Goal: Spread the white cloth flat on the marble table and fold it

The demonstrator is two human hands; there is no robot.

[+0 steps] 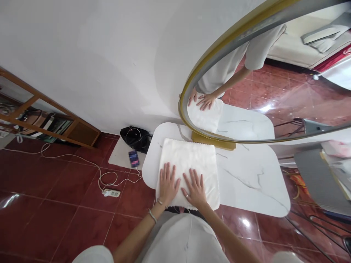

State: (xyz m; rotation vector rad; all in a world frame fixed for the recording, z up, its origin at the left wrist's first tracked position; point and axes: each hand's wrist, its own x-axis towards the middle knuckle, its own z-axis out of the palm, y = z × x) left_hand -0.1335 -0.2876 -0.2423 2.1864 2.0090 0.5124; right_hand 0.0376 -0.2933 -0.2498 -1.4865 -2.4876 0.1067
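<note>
The person's pale shirt (186, 241) fills the near edge of the view. Both forearms reach forward from it, the left with two bands at the wrist. The left hand (168, 185) and right hand (194, 190) press palm-down, fingers spread and grasping nothing, on a folded white cloth (192, 153) with a scalloped edge; a ring (187, 195) circles one right finger. The cloth lies flat on the left part of a white, grey-veined marble-look tabletop (252, 175), its near edge reaching past the table's.

Just beyond the cloth, a gold base (214, 140) takes up the table's far side; whether cloth and base touch cannot be told. Above it leans a large gold-rimmed mirror (263, 91), reflecting the hands, the cloth and a red fabric whose pale marking is too partial to read.

Left of the table, a white power strip (112, 193) sits on red floor tiles (79, 215). Past it, a phone (134, 159), its screen blurred beyond reading, and a black bag (135, 138) rest on a pale slab (117, 157). To the right, a grey chair (315, 175) bears pale and pink items. Farther left, a wooden shelf (85, 133) holds books with spines too small to read, against a white wall (109, 62).
</note>
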